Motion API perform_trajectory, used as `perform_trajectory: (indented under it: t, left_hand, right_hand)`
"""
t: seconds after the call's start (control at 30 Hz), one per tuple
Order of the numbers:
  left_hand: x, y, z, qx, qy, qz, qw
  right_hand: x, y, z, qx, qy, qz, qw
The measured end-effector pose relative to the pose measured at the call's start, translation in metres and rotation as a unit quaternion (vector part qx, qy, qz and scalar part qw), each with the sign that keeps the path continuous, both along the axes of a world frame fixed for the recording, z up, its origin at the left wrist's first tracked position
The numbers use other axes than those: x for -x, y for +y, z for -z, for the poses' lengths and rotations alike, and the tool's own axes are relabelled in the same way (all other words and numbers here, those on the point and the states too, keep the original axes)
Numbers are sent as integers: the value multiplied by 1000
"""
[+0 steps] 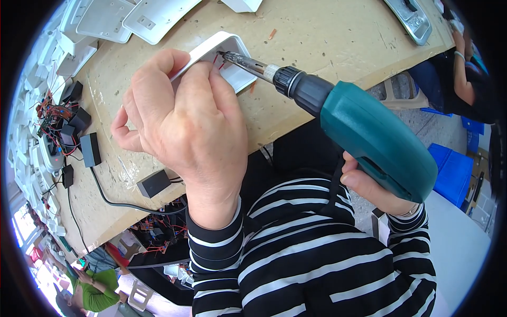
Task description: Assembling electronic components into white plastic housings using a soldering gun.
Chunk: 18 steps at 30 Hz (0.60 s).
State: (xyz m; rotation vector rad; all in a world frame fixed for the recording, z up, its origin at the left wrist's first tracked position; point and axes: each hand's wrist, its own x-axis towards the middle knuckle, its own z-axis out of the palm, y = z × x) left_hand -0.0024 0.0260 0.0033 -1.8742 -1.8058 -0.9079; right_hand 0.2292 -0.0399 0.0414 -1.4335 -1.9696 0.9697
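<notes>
My left hand [187, 113] is closed on a white plastic housing [241, 78], pinching its near-left wall with some fingers reaching inside. Thin red wires [222, 65] show within the housing, and the fingertips hide part of its interior. In my right hand [367, 185] is a cordless power screwdriver [377, 134] with a green body and a black collar. Its metal bit end [243, 62] points left and dips into the housing beside the left fingertips. Whether the bit touches a screw cannot be seen.
Black box-shaped modules [91, 149] with cables and a tangle of wired parts [59, 119] lie left on the worn table [296, 31]. White covers [158, 18] are heaped at the far left. A metal tray [414, 26] sits far right. Other people are at both sides.
</notes>
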Motion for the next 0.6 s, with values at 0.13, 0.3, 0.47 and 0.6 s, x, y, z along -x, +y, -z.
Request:
perform_trajectory:
  t: [0.13, 0.3, 0.47, 0.6]
  left_hand:
    - [0, 0, 0, -1, 1, -2, 1000]
    - [0, -1, 0, 0, -4, 0, 1000]
    - [-1, 0, 0, 1, -10, -2, 1000]
    - [0, 0, 0, 1, -10, -1, 1000]
  right_hand:
    - [1, -1, 1, -5, 10, 0, 1000]
    - [2, -2, 1, 5, 18, 3, 1000]
    - [2, -5, 1, 15, 17, 15, 1000]
    - [1, -8, 2, 28, 23, 24, 999]
